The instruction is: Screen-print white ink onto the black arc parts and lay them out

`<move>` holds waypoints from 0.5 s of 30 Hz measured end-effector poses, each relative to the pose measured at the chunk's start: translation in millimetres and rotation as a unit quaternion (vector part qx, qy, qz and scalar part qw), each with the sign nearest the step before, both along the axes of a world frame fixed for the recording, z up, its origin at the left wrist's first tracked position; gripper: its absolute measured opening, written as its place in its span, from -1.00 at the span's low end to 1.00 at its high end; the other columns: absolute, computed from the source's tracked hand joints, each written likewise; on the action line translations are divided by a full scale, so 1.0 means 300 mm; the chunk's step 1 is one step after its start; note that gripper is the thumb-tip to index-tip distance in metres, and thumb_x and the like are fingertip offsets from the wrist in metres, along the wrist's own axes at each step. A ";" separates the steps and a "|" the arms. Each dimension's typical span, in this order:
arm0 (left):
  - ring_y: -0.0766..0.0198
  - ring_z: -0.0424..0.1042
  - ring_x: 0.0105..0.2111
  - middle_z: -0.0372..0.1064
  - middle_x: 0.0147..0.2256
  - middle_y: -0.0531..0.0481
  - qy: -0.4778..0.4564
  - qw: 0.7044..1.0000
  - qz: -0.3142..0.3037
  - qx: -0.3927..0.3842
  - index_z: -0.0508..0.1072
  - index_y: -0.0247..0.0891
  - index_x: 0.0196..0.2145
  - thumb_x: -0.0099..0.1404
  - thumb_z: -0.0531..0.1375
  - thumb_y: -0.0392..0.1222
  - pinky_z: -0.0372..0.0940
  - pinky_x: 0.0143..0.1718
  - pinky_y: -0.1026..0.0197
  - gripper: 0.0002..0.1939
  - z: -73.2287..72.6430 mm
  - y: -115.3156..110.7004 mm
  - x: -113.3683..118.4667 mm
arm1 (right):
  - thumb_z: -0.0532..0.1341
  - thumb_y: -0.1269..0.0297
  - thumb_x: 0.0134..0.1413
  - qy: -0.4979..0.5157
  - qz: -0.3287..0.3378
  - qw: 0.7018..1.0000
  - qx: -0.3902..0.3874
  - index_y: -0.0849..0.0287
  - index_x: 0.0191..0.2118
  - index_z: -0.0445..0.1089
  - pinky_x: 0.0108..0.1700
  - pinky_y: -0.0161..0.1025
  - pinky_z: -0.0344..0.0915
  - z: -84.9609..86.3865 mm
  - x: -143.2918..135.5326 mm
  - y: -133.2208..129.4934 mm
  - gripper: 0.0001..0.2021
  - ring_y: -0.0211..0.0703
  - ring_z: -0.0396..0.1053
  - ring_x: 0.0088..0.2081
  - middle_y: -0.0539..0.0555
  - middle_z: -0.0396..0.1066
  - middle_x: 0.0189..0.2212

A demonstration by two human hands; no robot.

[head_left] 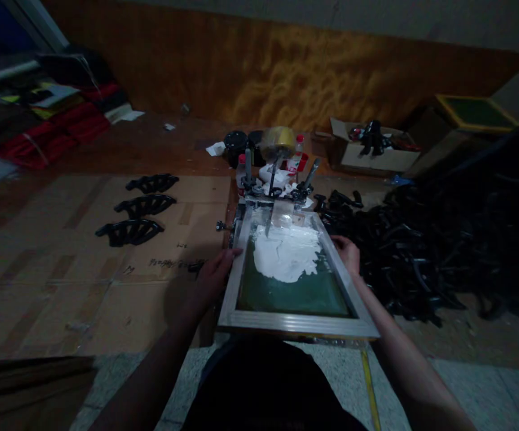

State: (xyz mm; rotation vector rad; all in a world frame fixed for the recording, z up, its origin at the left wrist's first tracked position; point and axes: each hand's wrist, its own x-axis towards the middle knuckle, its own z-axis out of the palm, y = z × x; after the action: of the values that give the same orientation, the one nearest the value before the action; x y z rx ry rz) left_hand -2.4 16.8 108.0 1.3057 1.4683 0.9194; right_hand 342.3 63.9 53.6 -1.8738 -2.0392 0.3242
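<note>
A screen printing frame (pixel 297 323) with metal edges sits in front of me, held in a clamp stand (pixel 277 193) at its far end. Thick white ink (pixel 286 257) covers the far half of its green mesh (pixel 290 296). A squeegee-like block (pixel 282 214) rests at the far edge of the ink. My left hand (pixel 216 272) is closed at the frame's left side, fingertips on the edge. On the opposite side, my right hand (pixel 348 254) has curled fingers against the right edge. The frame hides part of the fingers and whatever lies beneath.
Three black curved plastic parts (pixel 145 205) lie on cardboard (pixel 75 263) at the left. A large heap of black parts (pixel 403 257) fills the right side. Behind the stand are bottles (pixel 299 149), dark tubs (pixel 236 146) and an open carton (pixel 378 152). Red bundles (pixel 57 134) lie far left.
</note>
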 end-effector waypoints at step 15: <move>0.03 0.46 -0.07 0.49 -0.08 -0.22 -0.028 0.996 -0.031 -0.081 0.24 -0.35 0.24 0.27 0.12 0.01 0.35 -0.05 0.02 -0.35 -0.329 -0.022 0.015 | 0.08 0.45 0.19 -0.163 0.297 0.938 -0.073 0.21 -0.14 0.43 -0.15 -0.21 0.26 0.093 -0.352 -0.081 -0.78 -0.04 0.38 -0.13 0.19 0.48 -0.19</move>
State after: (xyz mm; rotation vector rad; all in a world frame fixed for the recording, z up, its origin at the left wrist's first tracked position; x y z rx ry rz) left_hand 2.0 10.3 9.3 1.1893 1.4207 0.7742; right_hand 236.6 39.6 81.6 -1.4085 -2.8662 0.3333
